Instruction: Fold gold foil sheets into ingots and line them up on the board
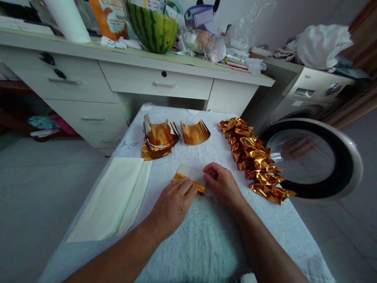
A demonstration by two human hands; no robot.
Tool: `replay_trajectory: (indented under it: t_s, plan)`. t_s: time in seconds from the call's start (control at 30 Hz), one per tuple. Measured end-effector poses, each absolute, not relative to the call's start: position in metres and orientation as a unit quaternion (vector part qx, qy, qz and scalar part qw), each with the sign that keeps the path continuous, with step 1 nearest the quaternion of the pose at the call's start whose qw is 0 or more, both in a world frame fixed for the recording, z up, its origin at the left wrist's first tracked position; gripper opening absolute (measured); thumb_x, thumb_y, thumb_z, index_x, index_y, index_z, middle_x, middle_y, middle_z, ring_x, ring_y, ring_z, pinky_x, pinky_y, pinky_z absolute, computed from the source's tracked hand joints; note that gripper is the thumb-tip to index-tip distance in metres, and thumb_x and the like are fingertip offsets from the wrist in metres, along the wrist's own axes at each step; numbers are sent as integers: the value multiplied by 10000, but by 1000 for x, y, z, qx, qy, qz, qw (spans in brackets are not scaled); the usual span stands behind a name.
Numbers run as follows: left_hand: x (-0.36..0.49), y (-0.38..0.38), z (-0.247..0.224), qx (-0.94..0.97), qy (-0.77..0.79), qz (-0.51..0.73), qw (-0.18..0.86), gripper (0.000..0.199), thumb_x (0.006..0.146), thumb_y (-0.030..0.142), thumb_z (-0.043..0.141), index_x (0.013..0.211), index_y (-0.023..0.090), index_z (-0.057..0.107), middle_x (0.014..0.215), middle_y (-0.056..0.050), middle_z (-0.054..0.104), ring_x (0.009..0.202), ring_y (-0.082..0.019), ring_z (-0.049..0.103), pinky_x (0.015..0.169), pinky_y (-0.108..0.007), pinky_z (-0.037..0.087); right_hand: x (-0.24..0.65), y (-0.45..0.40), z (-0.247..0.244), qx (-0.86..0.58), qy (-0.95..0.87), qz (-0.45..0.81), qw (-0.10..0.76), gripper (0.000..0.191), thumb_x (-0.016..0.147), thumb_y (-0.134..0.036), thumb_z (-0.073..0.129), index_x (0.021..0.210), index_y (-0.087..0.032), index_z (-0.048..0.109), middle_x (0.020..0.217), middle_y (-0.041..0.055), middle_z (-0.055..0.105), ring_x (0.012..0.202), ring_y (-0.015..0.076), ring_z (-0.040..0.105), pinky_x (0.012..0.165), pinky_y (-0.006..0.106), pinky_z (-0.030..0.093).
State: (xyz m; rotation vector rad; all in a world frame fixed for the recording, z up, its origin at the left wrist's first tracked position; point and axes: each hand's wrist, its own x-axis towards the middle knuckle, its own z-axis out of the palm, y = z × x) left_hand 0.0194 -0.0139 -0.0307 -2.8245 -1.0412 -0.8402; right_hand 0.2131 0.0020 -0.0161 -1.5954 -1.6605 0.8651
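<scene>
A sheet of gold foil paper (193, 172) lies on the cloth in front of me, its pale back facing up and its near edge turned over into a gold strip. My left hand (177, 198) presses on that strip with its fingers together. At the sheet's right edge, my right hand (220, 180) pinches the paper between thumb and fingers. Beyond them sit a stack of curled gold foil sheets (160, 134) and a single curled foil sheet (195, 133). Folded gold foil pieces (253, 153) form a long row on the right.
Folded pale paper (108, 196) lies at the left of the cloth-covered table (188, 243). A white desk (182, 84) stands behind, carrying half a watermelon (151, 29) and clutter. At the right, an open washing machine door (309, 157) reaches close to the table's edge.
</scene>
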Motion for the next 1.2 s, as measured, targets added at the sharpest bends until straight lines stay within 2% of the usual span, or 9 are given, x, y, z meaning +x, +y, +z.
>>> replay_trajectory:
  t_s: [0.1, 0.2, 0.37, 0.5, 0.63, 0.8, 0.97, 1.2]
  plan:
    - [19, -15, -30, -911, -331, -248, 0, 182, 877, 18, 493, 905, 143, 622, 973, -96, 688, 935, -249, 662, 854, -419, 591, 213, 2, -16, -627, -687, 230, 287, 126, 754, -91, 550, 807, -196, 596, 768, 16, 578, 771, 175, 537, 732, 302, 424]
    - [16, -13, -30, -910, -336, -242, -24, 189, 880, 14, 486, 934, 152, 605, 977, -86, 681, 945, -239, 655, 861, -406, 579, 213, 3, -13, -622, -709, 163, 289, 165, 742, -71, 562, 845, -185, 622, 908, 68, 588, 924, 224, 529, 848, 358, 415]
    - [12, -6, -30, -891, -377, -246, -60, 232, 884, -8, 429, 931, 177, 562, 923, -56, 660, 867, -206, 642, 795, -354, 560, 216, -1, 2, -536, -745, 228, 325, 271, 714, -25, 507, 904, -200, 589, 924, 40, 594, 942, 203, 525, 864, 340, 415]
    - [12, -2, -31, -875, -402, -257, -81, 231, 869, -16, 412, 871, 183, 529, 851, -41, 627, 805, -195, 618, 722, -320, 529, 211, -8, 13, -474, -803, 267, 245, 419, 680, -62, 593, 1073, -199, 542, 1061, 51, 587, 1016, 221, 485, 894, 358, 398]
    - [13, -1, -31, -869, -400, -260, -129, 247, 846, -28, 397, 851, 188, 516, 824, -30, 601, 780, -186, 597, 709, -309, 512, 201, -5, 9, -495, -826, 198, 180, 260, 720, -81, 601, 957, -185, 575, 967, 47, 596, 929, 216, 473, 837, 350, 364]
    - [13, -3, -25, -871, -401, -235, -159, 212, 830, -4, 449, 875, 184, 537, 916, -51, 582, 889, -209, 577, 821, -356, 515, 198, -1, 3, -477, -854, 165, 129, 183, 754, -19, 545, 819, -180, 605, 853, 37, 600, 866, 193, 474, 790, 331, 335]
    - [13, -6, -17, -868, -412, -213, -175, 120, 839, 93, 590, 916, 184, 593, 969, -51, 595, 941, -222, 579, 866, -381, 515, 204, -5, -1, -461, -847, 195, 177, 170, 767, -38, 590, 855, -182, 609, 886, 25, 599, 898, 187, 484, 816, 327, 343]
    - [13, -3, -18, -843, -418, -259, -217, 141, 856, 54, 575, 826, 181, 627, 915, -29, 598, 892, -188, 577, 815, -346, 499, 211, -4, -9, -454, -831, 242, 210, 122, 798, -94, 653, 855, -187, 598, 908, 20, 596, 917, 188, 495, 832, 331, 357]
